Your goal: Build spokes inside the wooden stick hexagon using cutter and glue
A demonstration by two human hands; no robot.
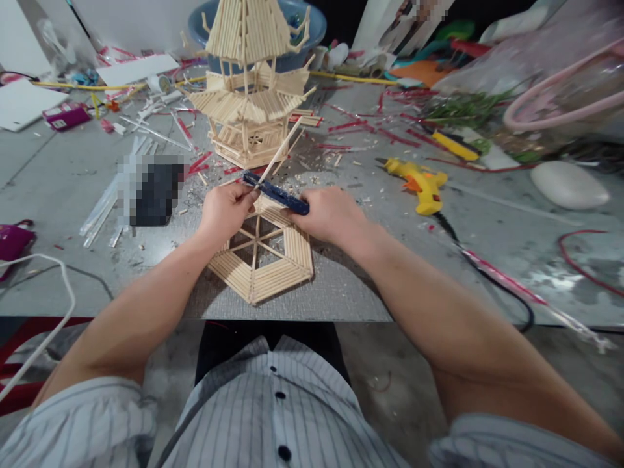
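A flat hexagonal frame of thin wooden sticks [294, 250] lies near the table's front edge, with spokes meeting at its middle. Above its far side, my left hand [229, 208] pinches a long pale stick [283, 151] that slants up and to the right. My right hand [329, 211] is closed round the near end of a dark blue tool [277, 194]. The tool's far end meets the stick beside my left fingertips. Behind both hands stands a tiered pagoda model [248, 97] made of the same sticks.
A yellow glue gun [422, 185] with a black cord lies to the right, near a white oval object [569, 184]. Clear strips [110, 195] and a dark, blurred item [156, 192] are left. A blue basin [316, 26] stands behind the pagoda.
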